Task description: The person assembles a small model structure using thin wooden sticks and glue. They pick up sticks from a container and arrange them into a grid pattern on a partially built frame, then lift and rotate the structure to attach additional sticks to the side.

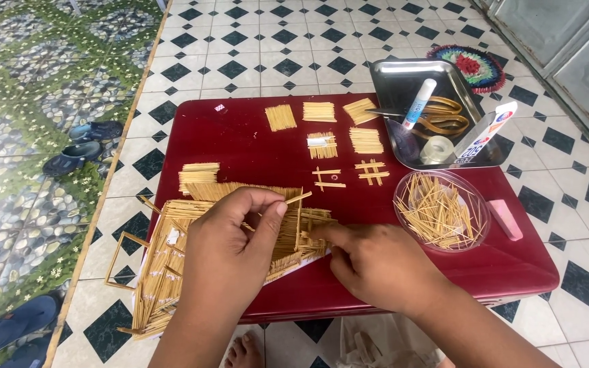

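Pinching a single toothpick (299, 198) between thumb and fingertips, left hand (230, 249) curled narrow over the toothpick model (172, 259); right hand (376, 262) mostly closed, forefinger stretched toward 9 o'clock and pressing the model's near edge, holding nothing that can be made out.

Likely to go wrong: pressing too hard with that forefinger and buckling the glued wall; nudging the thin upright pieces with the left wrist and snapping a joint (joints look slight, glue state not readable); letting the toothpick slip from so small a grip and drop among the slats. Also risky: model overhanging the table's edge at 7 o'clock, loose square frame (125, 262) jutting past it, easily knocked off by an elbow.

Looks of the model: pale yellow-tan, built of close rows of toothpicks, flat panels below, short upright walls near the fingers, white patches showing between slats, resting on the dark red table (253, 146) at 8 o'clock from its middle, under both hands.

Farther out, at 2 o'clock: clear round bowl (442, 211) of loose toothpicks, pink eraser-like block (506, 219) just beside it. Toward 12 o'clock: small toothpick panels (322, 144) laid in rows, two little lattices near them. Beyond, at 1 o'clock: metal tray (393, 82) with glue stick, scissors, tape roll. Farthest: black-and-white tiled floor (274, 41), sandals (83, 146) at 10 o'clock.
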